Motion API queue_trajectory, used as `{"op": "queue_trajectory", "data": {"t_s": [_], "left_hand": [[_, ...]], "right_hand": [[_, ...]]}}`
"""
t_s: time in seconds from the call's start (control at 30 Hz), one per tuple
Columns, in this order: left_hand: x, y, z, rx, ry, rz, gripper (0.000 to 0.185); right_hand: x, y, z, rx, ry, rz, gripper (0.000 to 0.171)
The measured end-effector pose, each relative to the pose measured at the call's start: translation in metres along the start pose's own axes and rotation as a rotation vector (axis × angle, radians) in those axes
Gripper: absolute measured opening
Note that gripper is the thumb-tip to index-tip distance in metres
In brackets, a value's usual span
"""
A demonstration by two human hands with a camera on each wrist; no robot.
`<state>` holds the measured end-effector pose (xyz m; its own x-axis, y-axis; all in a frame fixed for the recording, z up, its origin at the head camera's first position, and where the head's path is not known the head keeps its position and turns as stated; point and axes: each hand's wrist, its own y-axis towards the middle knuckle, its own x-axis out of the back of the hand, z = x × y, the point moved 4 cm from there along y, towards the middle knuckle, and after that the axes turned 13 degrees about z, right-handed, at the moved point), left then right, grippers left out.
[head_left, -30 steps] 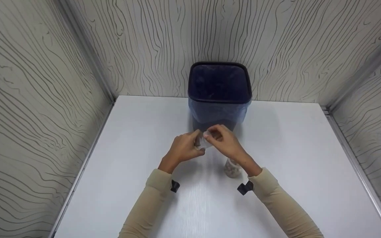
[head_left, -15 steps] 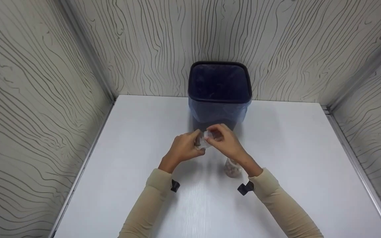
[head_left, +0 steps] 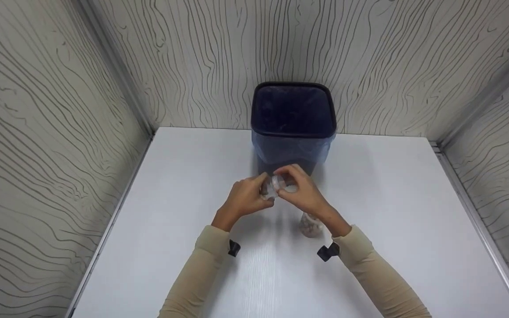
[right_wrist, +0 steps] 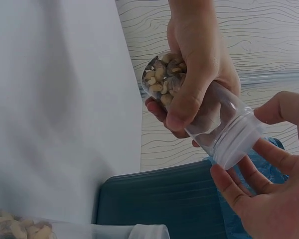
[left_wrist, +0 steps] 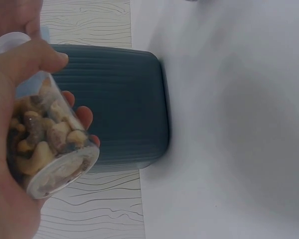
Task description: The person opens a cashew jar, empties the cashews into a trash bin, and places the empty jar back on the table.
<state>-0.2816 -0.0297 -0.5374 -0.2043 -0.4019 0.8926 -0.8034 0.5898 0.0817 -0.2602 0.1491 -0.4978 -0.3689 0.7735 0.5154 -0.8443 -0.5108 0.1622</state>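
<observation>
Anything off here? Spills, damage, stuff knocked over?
Nothing stands out. The jar is tilted, but the left hand grips it and its cap is on. The second jar stands upright on the table. No spill or damage shows.

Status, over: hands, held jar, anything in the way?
Left hand grips nut jar. Right hand around its lid. Second jar nearby, bin beyond; neither seems blocking.

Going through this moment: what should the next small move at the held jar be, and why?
Probably a slight twist of the lid by the right hand, though which direction is unclear. The lid sits on the jar's mouth with that hand's thumb and fingers around it, while the left hand's grip around the body could brace it.
</observation>
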Motion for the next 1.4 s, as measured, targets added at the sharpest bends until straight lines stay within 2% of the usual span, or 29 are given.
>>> {"op": "queue_trajectory", "data": {"t_s": [0.4,0.93,1.23,1.4], "left_hand": [[0.0003,-0.0005,-0.0009,0.003,0.008,0.017,0.039],[0.0008,0.0007,-0.0019,-0.009,0.032,0.001,0.035],[-0.0002,0.0001,-0.0029,0.001,0.020,0.016,0.034],[0.0008,0.0011,-0.0025,-0.008,0.026,0.012,0.033]], "right_hand": [[-0.0009,-0.0017,0.0008,0.037,0.006,0.061,0.047],[0.0015,-0.0037,0.0025,0.068,0.009,0.084,0.055],[0.0032,-0.0023,0.0033,0.008,-0.001,0.034,0.048],[0.0051,-0.0014,0.0024,-0.069,-0.030,0.021,0.046]]}}
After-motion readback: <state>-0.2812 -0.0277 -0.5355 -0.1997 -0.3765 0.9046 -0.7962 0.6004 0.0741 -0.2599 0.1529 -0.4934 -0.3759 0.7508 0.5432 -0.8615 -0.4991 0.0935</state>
